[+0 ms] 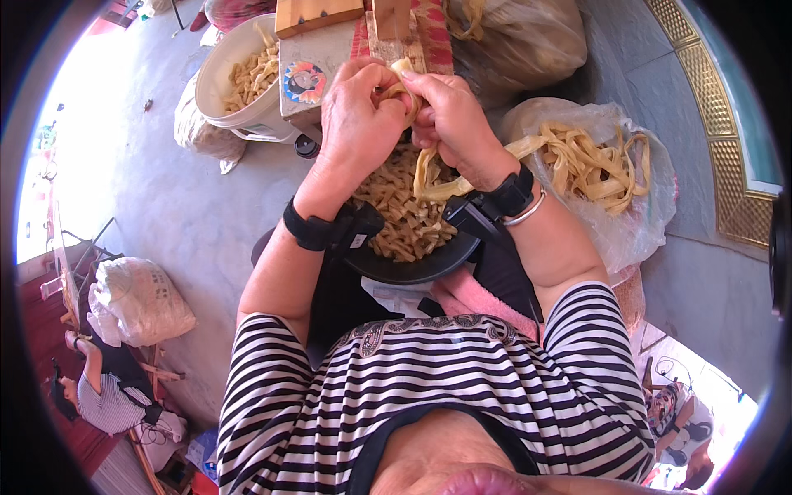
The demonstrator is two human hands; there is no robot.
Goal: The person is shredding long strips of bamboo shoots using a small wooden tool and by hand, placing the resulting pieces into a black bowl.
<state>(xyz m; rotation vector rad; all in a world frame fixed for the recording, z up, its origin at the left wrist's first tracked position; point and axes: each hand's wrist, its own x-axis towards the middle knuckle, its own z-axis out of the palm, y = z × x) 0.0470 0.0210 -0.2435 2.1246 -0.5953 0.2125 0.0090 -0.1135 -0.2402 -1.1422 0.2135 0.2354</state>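
Note:
My left hand (359, 111) and my right hand (454, 115) meet above a black basin (396, 271), both closed on a long, flat, tan-yellow strip (433, 195). One end is folded or rolled between my fingertips. From my right hand the strip hangs in a loop over the basin and runs to the right. Short cut or folded tan pieces (404, 216) fill the basin on my lap. More long strips (596, 165) lie tangled in a clear plastic bag (656, 227) to the right. My fingers partly hide the folded end.
Ahead stands a low bench (289, 51) with a wooden block (320, 15) on it. A white bucket (247, 120) of similar pieces is at its left. A large plastic sack (528, 49) sits far right, a white sack (140, 301) at left. Other people (111, 392) sit farther off.

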